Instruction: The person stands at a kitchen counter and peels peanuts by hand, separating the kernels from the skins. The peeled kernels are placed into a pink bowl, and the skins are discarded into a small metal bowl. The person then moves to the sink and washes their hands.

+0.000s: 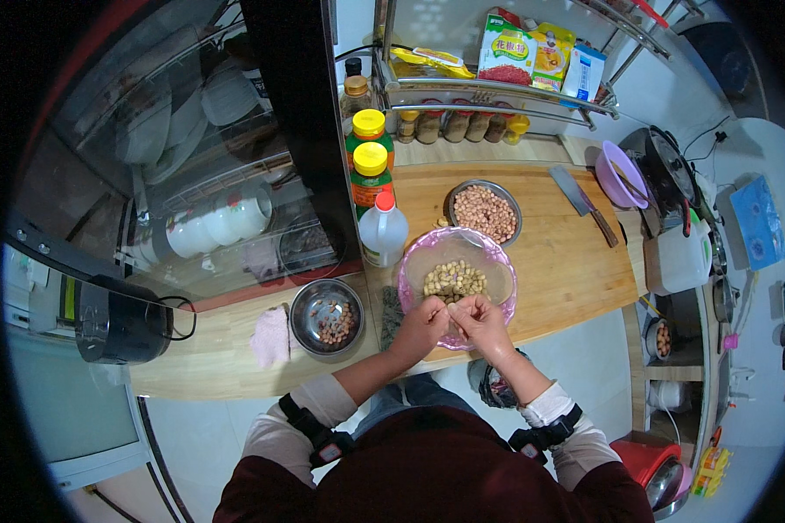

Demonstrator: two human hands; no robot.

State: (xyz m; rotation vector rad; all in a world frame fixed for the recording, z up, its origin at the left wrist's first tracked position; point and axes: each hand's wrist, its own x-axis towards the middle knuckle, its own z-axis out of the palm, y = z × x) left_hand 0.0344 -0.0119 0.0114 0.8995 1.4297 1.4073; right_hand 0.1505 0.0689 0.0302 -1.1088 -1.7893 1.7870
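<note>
My left hand [425, 322] and my right hand [481, 321] meet at the fingertips over the near side of a pink plastic basin [402, 287]. Between them they pinch a small thing, apparently a peanut, mostly hidden by the fingers. Unshelled peanuts [454, 280] lie in a heap in the basin, below and beyond my hands. Just behind it, a metal bowl [519, 222] is well filled with shelled pinkish peanut kernels [484, 212]. Off to the left, a second steel bowl [299, 312] holds a smaller lot of reddish-brown kernels [335, 325].
A cleaver [579, 199] lies at the right of the wooden cutting board [562, 274]. Yellow-capped jars [371, 176] and a red-capped plastic jug [384, 229] stand beside the glass-fronted cabinet [222, 163]. A pink cloth [271, 337] lies by the left bowl. Spice jars [458, 124] line the back.
</note>
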